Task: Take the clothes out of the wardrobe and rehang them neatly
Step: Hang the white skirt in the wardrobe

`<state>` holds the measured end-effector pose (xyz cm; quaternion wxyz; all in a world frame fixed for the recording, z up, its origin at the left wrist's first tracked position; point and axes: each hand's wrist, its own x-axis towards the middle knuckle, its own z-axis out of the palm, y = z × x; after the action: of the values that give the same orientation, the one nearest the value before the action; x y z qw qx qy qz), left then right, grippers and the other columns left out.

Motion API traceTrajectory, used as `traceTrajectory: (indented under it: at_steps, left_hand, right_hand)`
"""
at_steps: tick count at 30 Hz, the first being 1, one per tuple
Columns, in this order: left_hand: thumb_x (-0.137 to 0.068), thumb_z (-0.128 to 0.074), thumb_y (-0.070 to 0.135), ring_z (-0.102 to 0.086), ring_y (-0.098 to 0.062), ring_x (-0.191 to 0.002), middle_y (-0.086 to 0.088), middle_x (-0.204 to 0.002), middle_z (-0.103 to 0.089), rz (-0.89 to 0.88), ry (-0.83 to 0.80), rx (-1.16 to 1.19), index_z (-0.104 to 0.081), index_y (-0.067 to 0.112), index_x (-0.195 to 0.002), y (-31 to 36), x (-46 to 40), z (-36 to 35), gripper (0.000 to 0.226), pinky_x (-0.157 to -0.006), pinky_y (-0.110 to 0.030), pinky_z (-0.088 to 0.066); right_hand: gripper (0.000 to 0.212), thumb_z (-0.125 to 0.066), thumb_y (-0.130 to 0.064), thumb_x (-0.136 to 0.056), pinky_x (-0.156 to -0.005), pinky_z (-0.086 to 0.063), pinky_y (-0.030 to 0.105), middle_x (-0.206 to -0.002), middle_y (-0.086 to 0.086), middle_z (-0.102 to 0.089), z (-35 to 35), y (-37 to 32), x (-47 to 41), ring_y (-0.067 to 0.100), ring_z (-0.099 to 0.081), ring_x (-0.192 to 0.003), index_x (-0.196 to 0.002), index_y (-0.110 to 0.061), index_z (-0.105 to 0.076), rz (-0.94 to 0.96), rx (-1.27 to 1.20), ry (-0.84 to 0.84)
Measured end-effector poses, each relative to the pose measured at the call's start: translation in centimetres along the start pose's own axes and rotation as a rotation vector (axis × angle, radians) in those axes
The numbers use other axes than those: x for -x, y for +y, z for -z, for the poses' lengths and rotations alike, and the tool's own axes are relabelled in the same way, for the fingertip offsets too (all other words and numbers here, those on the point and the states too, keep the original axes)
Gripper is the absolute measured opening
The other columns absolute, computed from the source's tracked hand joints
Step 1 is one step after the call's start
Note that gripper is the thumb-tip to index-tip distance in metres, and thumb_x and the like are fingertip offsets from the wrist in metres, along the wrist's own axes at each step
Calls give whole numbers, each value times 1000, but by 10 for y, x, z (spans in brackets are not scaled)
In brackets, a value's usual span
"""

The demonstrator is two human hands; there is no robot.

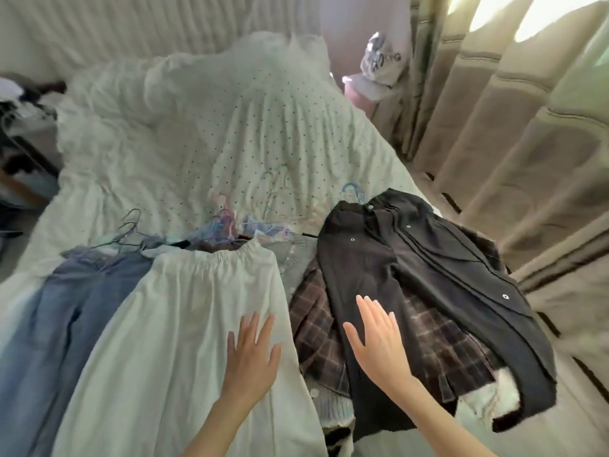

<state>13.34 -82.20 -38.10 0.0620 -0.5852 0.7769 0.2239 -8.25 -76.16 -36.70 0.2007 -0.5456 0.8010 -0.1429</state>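
Note:
Clothes on hangers lie side by side across the near end of a bed. Blue jeans (66,305) are at the left, a white skirt (184,324) in the middle, a brown plaid garment (316,331) and a black jacket (425,275) at the right. Several wire and coloured hangers (227,222) stick out above the garments. My left hand (252,356) lies flat with spread fingers on the white skirt. My right hand (379,341) hovers with straight fingers over the black jacket and the plaid garment, holding nothing.
A white dotted duvet (204,133) covers the bed behind the clothes. Beige curtains (514,127) hang along the right side. A printed bag (385,61) sits on a pink stand at the back right. Dark clutter (23,103) fills the left edge.

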Motion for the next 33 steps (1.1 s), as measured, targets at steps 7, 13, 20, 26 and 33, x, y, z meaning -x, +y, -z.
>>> traceTrajectory:
  at_steps: [7,13,20,26,33]
  left_hand:
    - [-63,15,59,14,-19,-143,0,-157,7,149,-53,81,-4,29,-148,-52,-14,-18,92,-114,-40,6]
    - [-76,3,58,15,-19,-143,-1,-156,9,217,-131,107,-1,27,-148,-104,-71,-20,78,-114,-40,7]
    - [-96,-33,35,3,-27,-144,-6,-157,6,55,-266,-20,-4,27,-149,-174,-159,-42,61,-112,-51,-8]
    - [-71,-58,47,-31,-29,-131,-9,-143,-39,-155,-225,-97,-37,27,-137,-213,-162,-75,72,-90,-49,-46]
    - [-73,-46,44,-36,-24,-128,-2,-140,-38,-211,-235,-19,-39,32,-134,-227,-173,-79,63,-89,-41,-49]
  right_hand:
    - [57,-37,-42,-97,-116,-9,34,-151,-2,-29,-32,-32,-61,14,-19,-142,-147,-19,-21,96,35,-166]
    - [51,-43,-35,-97,-106,-29,30,-137,5,-47,-78,-74,-146,21,-41,-127,-142,-12,-33,147,71,-276]
    - [51,-37,-37,-98,-103,-33,39,-140,12,-43,-148,-130,-264,29,-40,-128,-141,-10,-32,116,187,-430]
    - [63,-38,-43,-97,-106,-30,42,-146,16,-32,-199,-163,-322,32,-33,-133,-145,-7,-21,40,139,-558]
    - [55,-45,-39,-95,-95,-36,38,-132,23,-45,-219,-174,-345,36,-44,-122,-135,-2,-34,-162,47,-535]
